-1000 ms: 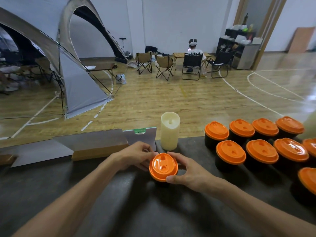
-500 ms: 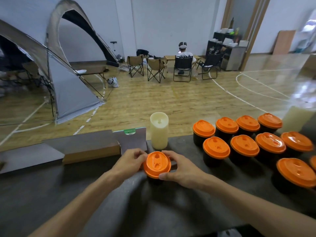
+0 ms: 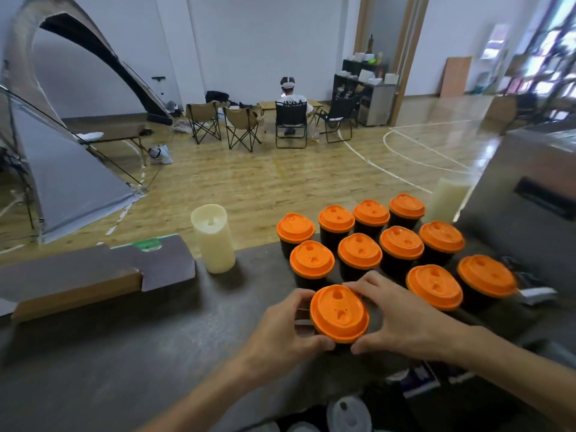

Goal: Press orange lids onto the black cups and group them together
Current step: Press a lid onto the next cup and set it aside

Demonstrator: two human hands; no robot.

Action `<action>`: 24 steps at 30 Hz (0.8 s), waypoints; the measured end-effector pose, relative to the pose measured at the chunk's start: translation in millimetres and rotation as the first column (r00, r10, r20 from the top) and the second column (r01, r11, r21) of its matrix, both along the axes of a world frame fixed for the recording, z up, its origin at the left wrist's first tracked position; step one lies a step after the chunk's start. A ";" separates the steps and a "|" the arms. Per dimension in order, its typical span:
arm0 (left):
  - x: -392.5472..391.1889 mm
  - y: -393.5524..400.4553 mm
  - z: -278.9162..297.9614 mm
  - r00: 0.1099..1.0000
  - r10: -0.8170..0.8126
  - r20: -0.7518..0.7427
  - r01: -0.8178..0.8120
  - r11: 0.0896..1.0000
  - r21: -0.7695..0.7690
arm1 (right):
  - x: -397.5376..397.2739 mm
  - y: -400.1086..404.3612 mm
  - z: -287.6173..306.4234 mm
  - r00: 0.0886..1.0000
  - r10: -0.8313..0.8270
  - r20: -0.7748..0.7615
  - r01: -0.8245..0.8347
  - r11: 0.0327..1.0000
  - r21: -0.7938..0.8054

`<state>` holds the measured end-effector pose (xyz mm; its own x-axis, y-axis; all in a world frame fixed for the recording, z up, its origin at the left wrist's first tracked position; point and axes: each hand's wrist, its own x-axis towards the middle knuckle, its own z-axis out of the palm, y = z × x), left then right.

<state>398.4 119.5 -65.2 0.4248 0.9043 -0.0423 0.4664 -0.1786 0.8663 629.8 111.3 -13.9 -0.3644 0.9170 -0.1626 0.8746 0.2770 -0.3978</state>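
A black cup with an orange lid (image 3: 339, 313) stands on the dark counter (image 3: 156, 353) between my two hands. My left hand (image 3: 286, 325) grips its left side, fingers curled round the rim. From the right, my right hand (image 3: 402, 319) holds the same cup, thumb at the lid's near edge. Just behind and to the right stands a group of several black cups with orange lids (image 3: 358, 255), in rows. The held cup's body is mostly hidden by the lid and my fingers.
A cream pillar candle (image 3: 213, 238) stands left of the group. A flat cardboard box (image 3: 93, 275) lies at the far left. A second pale cylinder (image 3: 447, 199) and a grey box (image 3: 536, 207) sit at the right. White lids (image 3: 349, 416) lie at the near edge.
Both hands have carried the lidded cup to the right, from near the candle to beside the group of lidded cups. My view has shifted right too.
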 end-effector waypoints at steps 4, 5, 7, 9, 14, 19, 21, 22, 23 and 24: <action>52.9 5.0 -5.3 1.000 0.007 0.000 -0.007 0.999 0.041 | 41.8 6.9 9.4 0.971 0.006 0.240 -0.037 0.991 0.126; 62.5 7.1 -8.3 1.000 0.014 0.004 -0.014 0.999 0.039 | 49.6 9.9 10.7 0.964 0.004 0.265 -0.041 0.990 0.133; 77.3 12.5 -15.3 0.999 0.035 0.008 -0.036 0.999 0.036 | 61.9 15.5 11.5 0.958 0.004 0.285 -0.045 0.990 0.136; 86.8 16.3 -20.1 0.998 0.062 0.015 -0.063 0.997 0.035 | 69.1 20.9 8.7 0.957 0.007 0.290 -0.047 0.990 0.132; 98.8 17.4 -29.9 0.993 0.113 0.020 -0.113 0.993 0.035 | 72.7 25.7 7.4 0.955 0.004 0.297 -0.033 0.995 0.092; 102.0 15.5 -29.2 0.990 0.139 0.007 -0.140 0.990 0.031 | 79.4 25.6 3.0 0.962 0.015 0.272 -0.037 0.996 0.077; 97.5 11.4 -28.5 0.989 0.145 -0.004 -0.144 0.989 0.023 | 77.7 22.1 3.4 0.964 0.023 0.265 -0.049 0.995 0.090; 92.5 8.0 -26.8 0.988 0.151 -0.018 -0.151 0.988 0.028 | 73.4 19.3 5.9 0.966 0.030 0.258 -0.058 0.993 0.103; 85.4 3.9 -23.6 0.987 0.155 -0.033 -0.154 0.987 0.044 | 66.4 16.6 10.0 0.969 0.038 0.243 -0.067 0.991 0.112; 76.4 -1.1 -20.1 0.986 0.158 -0.052 -0.154 0.986 0.066 | 56.9 13.5 15.5 0.974 0.049 0.220 -0.078 0.989 0.123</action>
<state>474.8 118.5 -85.3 0.2768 0.9609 -0.0041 0.5408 -0.1522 0.8273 686.7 124.8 1.6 -0.3917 0.9117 -0.1244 0.9149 0.3715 -0.1580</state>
